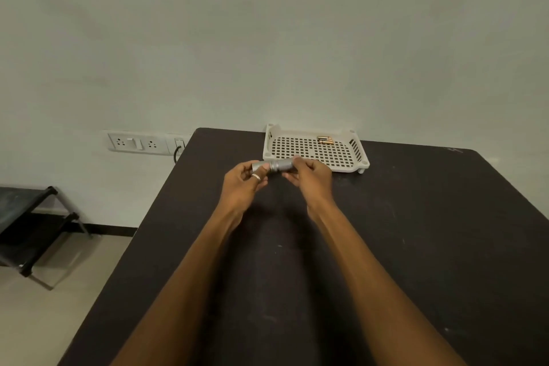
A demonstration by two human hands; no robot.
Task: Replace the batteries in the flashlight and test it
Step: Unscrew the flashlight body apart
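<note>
The tray [300, 146] serves as the reference item. It is a shallow rectangular container of white plastic. Its floor is perforated in a regular grid of square holes, its side walls are slotted, its corners are rounded, and it rests on short feet. It stands flat on the table [386, 232], a dark matte surface marked with pale scuffs.

Contents of the tray: a small cluster of batteries [325, 140]. They are cylindrical, gold and dark in colour, and lie on their sides against the tray's far wall, right of its centre. Their number cannot be determined.

The flashlight [277, 165] is outside the tray, held in the air just in front of the tray's near-left corner. Its axis runs roughly parallel to the tray's near wall. It is a short silver-grey metal cylinder with a ribbed band near mid-length.

The person's left hand [242, 187] grips the flashlight end pointing away from the tray, with fingers and thumb curled round it. A plain silver ring [256, 177] sits on one finger. The right hand [312, 177] grips the opposite end, with its fingertips closed on the barrel directly in front of the tray's near wall.

Left of the tray, a white socket panel [138, 143] with a dark cable [176, 153] is mounted on the pale wall. Further left and lower, a black-framed stand [29, 217] occupies the light floor.
</note>
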